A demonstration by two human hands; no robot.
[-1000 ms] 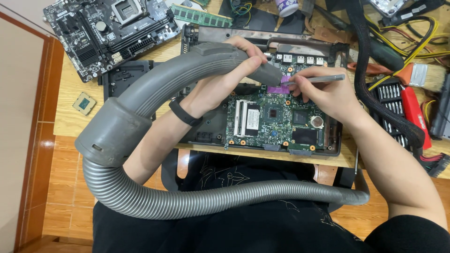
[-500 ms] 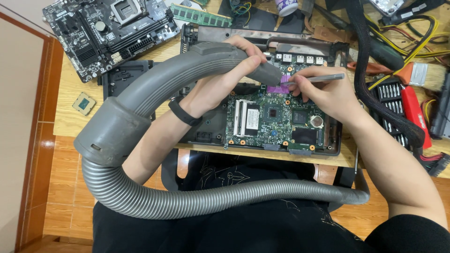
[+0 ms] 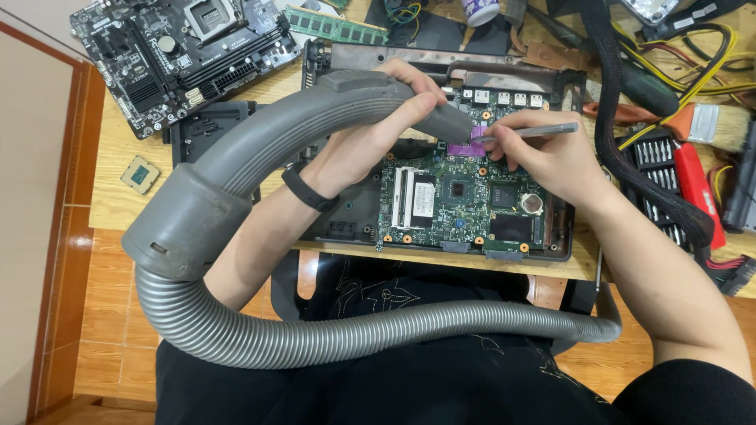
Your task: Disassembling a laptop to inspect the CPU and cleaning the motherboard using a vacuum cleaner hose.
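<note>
Nearest, a grey ribbed vacuum hose point(image 3: 378, 334) loops across the person's lap; it is corrugated, flexible plastic, judged light and springy, likely to tug back when bent. It joins a rigid, smooth grey curved handle tube point(image 3: 260, 149), which is the sound place to grip.

The left hand point(image 3: 378, 130) is wrapped closed around that tube near its tapered nozzle, with a black wristband on the wrist. The nozzle tip sits just over the purple socket point(image 3: 470, 148) on the green laptop motherboard point(image 3: 465, 201).

The right hand point(image 3: 543, 153) is pinched closed on a slim grey metal pen-like tool point(image 3: 528, 131), its tip at the same socket. The tool is judged stiff, light and somewhat slippery.

The motherboard lies in a dark chassis at the near edge of the wooden surface point(image 3: 118, 149). It is thin, rigid and fragile; it is best held by its edges only.

Further out lie a loose square processor chip point(image 3: 139, 175), a black desktop motherboard point(image 3: 181, 51), a green memory stick point(image 3: 335, 25), a paintbrush point(image 3: 709, 122) and a screwdriver bit set point(image 3: 657, 157).
</note>
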